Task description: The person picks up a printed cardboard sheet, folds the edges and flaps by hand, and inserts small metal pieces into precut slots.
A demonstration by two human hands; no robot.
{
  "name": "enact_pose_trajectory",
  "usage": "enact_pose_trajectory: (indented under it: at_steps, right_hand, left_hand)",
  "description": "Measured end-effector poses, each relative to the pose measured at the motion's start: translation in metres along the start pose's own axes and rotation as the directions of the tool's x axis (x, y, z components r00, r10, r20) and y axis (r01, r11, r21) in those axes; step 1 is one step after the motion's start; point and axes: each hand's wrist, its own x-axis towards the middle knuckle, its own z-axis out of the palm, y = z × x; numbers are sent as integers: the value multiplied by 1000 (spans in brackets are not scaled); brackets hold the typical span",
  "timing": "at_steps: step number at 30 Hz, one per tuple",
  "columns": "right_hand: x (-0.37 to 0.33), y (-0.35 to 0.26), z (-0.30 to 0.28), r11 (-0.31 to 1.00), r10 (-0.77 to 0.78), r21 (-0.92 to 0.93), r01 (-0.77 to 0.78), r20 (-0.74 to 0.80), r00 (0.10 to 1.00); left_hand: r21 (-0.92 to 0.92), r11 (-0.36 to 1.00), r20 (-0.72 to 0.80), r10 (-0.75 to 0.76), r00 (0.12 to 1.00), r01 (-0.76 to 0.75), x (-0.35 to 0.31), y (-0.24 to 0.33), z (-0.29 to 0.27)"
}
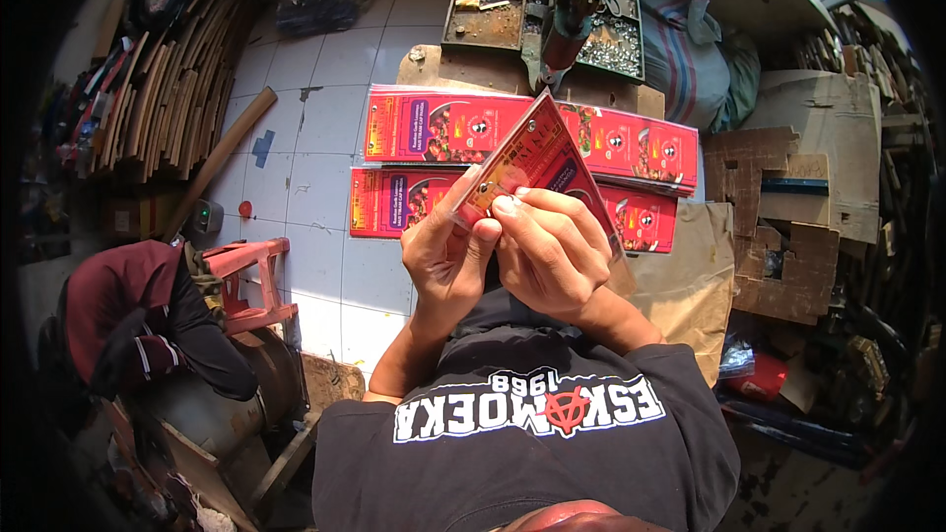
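A red printed card (547,163), glossy and tilted up, is held in front of my chest by both hands. One metal eyelet (532,125) shows near its upper corner. My left hand (440,261) grips the lower left corner, its thumb bent in at the edge. My right hand (557,251) is closed, its thumb and fingertips pinched at that same corner; any small piece between them is hidden. Behind the held card lie stacks of similar red cards: a far left stack (394,128), a far right stack (665,153), a near left stack (372,202) and a near right stack (650,227).
A dark green hand press (567,34) stands beyond the cards, beside a metal tray (641,30) of small metal pieces. Brown paper (690,286) and cut cardboard (818,128) lie at right. A red plastic stool (246,281) and a wooden pole (222,158) are at left.
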Motion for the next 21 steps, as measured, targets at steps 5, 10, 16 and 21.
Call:
enact_pose_trajectory:
  at_steps: [5,10,16,21]
  right_hand:
    - [-2,5,0,997,63,39,-64,18,998]
    - [-3,8,3,961,201,186,-203,31,979]
    - [-21,18,-13,787,567,252,-563,65,821]
    - [-50,52,-47,466,790,253,-848,314,527]
  left_hand:
    - [-96,993,-67,-73,995,66,1,1,4]
    - [27,989,-181,-138,974,146,-7,-17,-1]
    - [-19,973,-327,-222,918,228,-11,-32,-22]
    - [-181,952,-328,-293,898,245,-6,-38,-32]
